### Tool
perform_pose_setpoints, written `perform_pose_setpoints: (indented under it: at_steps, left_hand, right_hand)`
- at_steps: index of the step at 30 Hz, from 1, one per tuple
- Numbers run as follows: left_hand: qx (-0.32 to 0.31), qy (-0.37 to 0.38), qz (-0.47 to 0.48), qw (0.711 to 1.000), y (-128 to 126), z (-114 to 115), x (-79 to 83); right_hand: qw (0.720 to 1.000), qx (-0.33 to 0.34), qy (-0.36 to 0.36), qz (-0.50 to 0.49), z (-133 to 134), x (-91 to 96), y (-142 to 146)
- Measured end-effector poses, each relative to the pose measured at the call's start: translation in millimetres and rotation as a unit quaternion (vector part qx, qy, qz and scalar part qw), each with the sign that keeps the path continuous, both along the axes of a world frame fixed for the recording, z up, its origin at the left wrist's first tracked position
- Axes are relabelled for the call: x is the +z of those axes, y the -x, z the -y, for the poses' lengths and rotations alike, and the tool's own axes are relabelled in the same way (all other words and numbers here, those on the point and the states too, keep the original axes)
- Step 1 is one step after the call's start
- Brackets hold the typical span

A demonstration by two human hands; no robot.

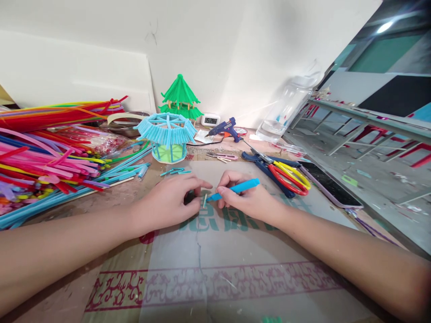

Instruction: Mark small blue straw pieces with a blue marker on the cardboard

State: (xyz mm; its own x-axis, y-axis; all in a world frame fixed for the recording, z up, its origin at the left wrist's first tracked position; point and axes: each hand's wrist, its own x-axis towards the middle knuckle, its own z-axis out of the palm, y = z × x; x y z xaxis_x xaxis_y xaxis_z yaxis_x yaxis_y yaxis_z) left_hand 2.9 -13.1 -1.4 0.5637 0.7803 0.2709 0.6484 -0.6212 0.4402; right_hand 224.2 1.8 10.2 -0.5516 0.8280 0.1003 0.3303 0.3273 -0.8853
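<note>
My right hand [240, 195] is closed round a blue marker pen [235, 188], its tip pointing left and down. At that tip is a short thin stick [204, 200], pale with some light colour on it. My left hand [175, 197] is beside the stick, thumb and index finger apart on its left side; whether a fingertip touches the stick I cannot tell. Just beyond my left hand lie several short blue stick pieces [175, 171]. Behind them stands a small model pavilion with a blue roof [166, 130].
A green-roofed model [181, 96] stands at the back near a glue gun [225, 129] and a small digital clock [210, 120]. Pipe cleaners [50, 157] are heaped at left. To the right are scissors [291, 177], pliers [271, 172], a phone [330, 184] and a clear bottle [286, 107].
</note>
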Motion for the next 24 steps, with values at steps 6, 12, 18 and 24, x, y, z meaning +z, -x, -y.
perform_pose_setpoints:
  at_steps: [6,12,18,24]
  left_hand:
    - [0.001,0.001,-0.065,0.998,1.2,5.0,5.7]
    - [0.003,0.009,-0.057,0.998,0.2,2.6,2.5]
    - [0.008,0.014,-0.054,0.998,-0.1,1.9,2.4]
    - [0.006,0.012,-0.047,0.999,0.9,0.7,1.1]
  right_hand:
    - [1.000,-0.003,-0.002,0.003,-2.7,-1.7,-0.1]
    - [1.000,0.006,0.000,0.005,-2.1,-1.6,-0.9]
    - [1.000,0.009,-0.007,0.003,-1.8,-2.4,-0.9]
    - [1.000,-0.018,-0.006,-0.015,-5.8,-5.2,0.2]
